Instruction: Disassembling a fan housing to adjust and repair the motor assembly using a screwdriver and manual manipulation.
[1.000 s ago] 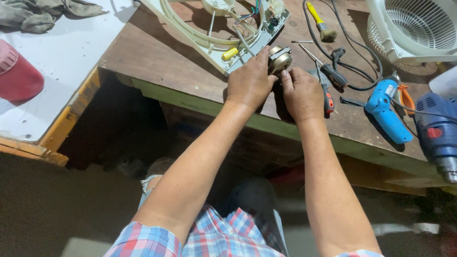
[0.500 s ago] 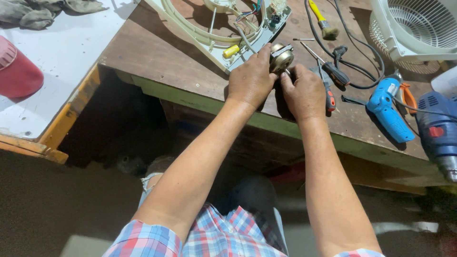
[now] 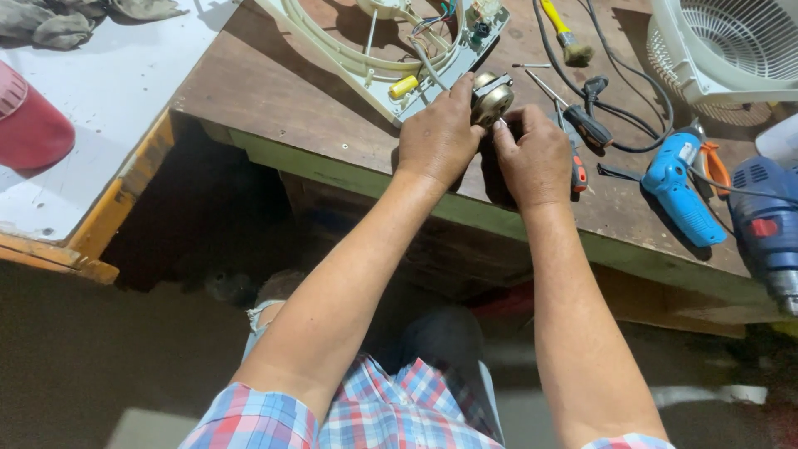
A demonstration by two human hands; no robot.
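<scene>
Hands meet near the middle of the brown wooden desk, both seen from the back. The left hand is closed around the left side of a small round metal motor, fingers curled over its rim. The right hand presses in from 4 o'clock of the motor, its fingertips bent tight against the part's lower edge; whether it pinches the motor itself or something small beside it cannot be told, since the fingers hide the contact.

The motor sits just at the corner of a cream plastic fan frame, which lies flat at 11 o'clock of the hands, with a yellow capacitor and coloured wires on it.

At 3 o'clock of the right hand, touching or just beside it, lies a screwdriver with a red and black handle. A second, black-handled screwdriver lies at 1 o'clock. Farther at 3 o'clock rest a light blue power tool and, at the desk's edge, a dark blue drill. At 1 o'clock, well apart, stand a yellow-handled brush and a white fan grille.

At 9 o'clock, on a white surface beside the desk, stands a red container, with grey rags beyond it.
</scene>
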